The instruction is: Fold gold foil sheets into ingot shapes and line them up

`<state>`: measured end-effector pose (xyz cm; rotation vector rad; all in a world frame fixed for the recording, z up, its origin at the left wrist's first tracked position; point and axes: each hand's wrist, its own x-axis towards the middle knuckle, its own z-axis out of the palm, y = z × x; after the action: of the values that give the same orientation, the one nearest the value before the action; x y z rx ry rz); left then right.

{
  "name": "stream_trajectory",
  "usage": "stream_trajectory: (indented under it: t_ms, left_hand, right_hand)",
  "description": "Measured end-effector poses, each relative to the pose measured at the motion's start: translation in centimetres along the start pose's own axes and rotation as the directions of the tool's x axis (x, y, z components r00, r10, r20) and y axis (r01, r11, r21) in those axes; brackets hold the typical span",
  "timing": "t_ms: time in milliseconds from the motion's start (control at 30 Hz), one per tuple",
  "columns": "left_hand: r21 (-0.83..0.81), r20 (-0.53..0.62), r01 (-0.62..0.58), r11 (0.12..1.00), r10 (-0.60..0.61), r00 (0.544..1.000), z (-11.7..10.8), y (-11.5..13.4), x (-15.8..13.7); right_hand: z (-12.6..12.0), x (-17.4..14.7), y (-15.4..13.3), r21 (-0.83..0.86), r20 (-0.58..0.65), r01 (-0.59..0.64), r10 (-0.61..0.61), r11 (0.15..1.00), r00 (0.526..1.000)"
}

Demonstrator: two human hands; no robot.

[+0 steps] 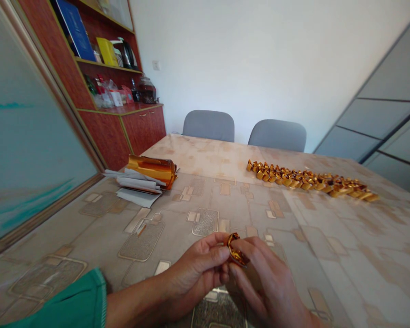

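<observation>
Between my two hands is a small folded piece of shiny gold foil paper (237, 256), curved like a little boat with a hollow facing me. My left hand (205, 262) pinches its left end between thumb and fingers. My right hand (264, 273) grips the right side, with the index finger reaching into the hollow and the thumb below. Both hands are low over the patterned tablecloth, near the front of the table. Part of the foil is hidden behind the fingers.
Several finished gold foil pieces (307, 178) stand in long rows at the back right of the table (205, 187). At left lie a roll of gold foil sheets (153, 167) and grey-backed sheets (140, 189). Two grey chairs (208, 125) stand behind, beside a red cabinet (143, 125).
</observation>
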<state>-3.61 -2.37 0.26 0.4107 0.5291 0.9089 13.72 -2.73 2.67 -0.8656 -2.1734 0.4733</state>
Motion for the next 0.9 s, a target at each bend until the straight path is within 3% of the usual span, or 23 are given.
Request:
stream_trajectory:
  t_ms: [233, 433, 600, 700, 900]
  left_hand:
    - [-0.027, -0.027, -0.002, 1.000, 0.001, 1.000, -0.3, 0.2, 0.2]
    - [-0.058, 0.025, 0.026, 0.998, -0.025, 0.999, -0.1, 0.2, 0.2]
    - [-0.034, -0.065, 0.001, 0.999, -0.003, 0.998, -0.3, 0.1, 0.3]
    - [0.024, -0.099, -0.031, 0.999, 0.033, 0.995, -0.5, 0.0, 0.4]
    - [0.260, -0.005, -0.114, 0.959, 0.119, 0.993, -0.5, 0.4, 0.3]
  right_hand:
    - [-0.4, 0.0, -0.4, -0.012, -0.016, 0.005, -0.005, 1.000, 1.000]
    - [-0.1, 0.0, -0.1, -0.028, 0.014, 0.013, -0.013, 1.000, 1.000]
    - [0.1, -0.1, 0.0, -0.015, -0.075, 0.008, -0.009, 1.000, 0.997]
    - [0.3, 0.0, 0.2, 0.036, -0.103, -0.040, 0.043, 0.999, 0.994]
    - [0.8, -0.2, 0.5, 0.094, -0.070, -0.075, 0.082, 0.993, 0.994]
